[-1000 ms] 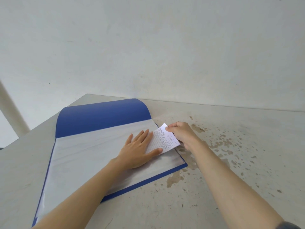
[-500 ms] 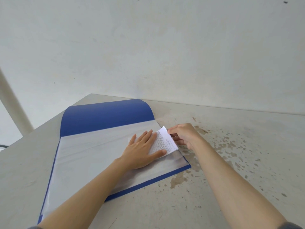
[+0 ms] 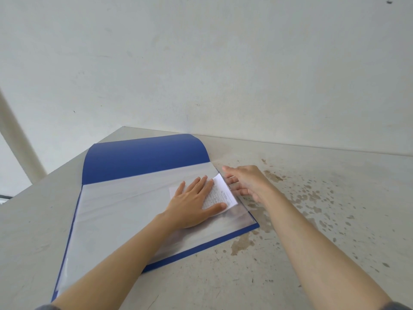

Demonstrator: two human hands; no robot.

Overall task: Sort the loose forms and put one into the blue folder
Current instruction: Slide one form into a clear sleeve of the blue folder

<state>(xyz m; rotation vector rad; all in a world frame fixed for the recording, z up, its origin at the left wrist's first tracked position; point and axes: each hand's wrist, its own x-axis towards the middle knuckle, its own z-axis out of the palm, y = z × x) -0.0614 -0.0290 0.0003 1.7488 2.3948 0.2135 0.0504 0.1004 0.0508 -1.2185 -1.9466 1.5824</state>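
Open blue plastic folder [image 3: 143, 157] flat on stained grey table [image 3: 335, 220], clear sleeve uppermost. Small white printed form [image 3: 221, 195] at sleeve's right edge, pinned under left hand [image 3: 192, 204], palm flat, fingers spread. Right hand [image 3: 248, 182] just beside form at sleeve edge, fingers loosely apart, gripping nothing visible.

The flat plastic blue folder [image 3: 143, 159] shows a plain deep blue inner cover beyond the left hand [image 3: 192, 206], and a thin blue border runs along its near edge. Its clear glossy plastic sleeve [image 3: 125, 211], under that hand, reads pale grey-white with soft streaks of glare. The small white paper form [image 3: 220, 195], between the two hands, carries fine dark printed lines and a ruled grid. The pale grey stone-like tabletop [image 3: 312, 253] is mottled with brown stains and specks around the right hand [image 3: 248, 182]. The off-white wall [image 3: 223, 63] has a few dark flecks.
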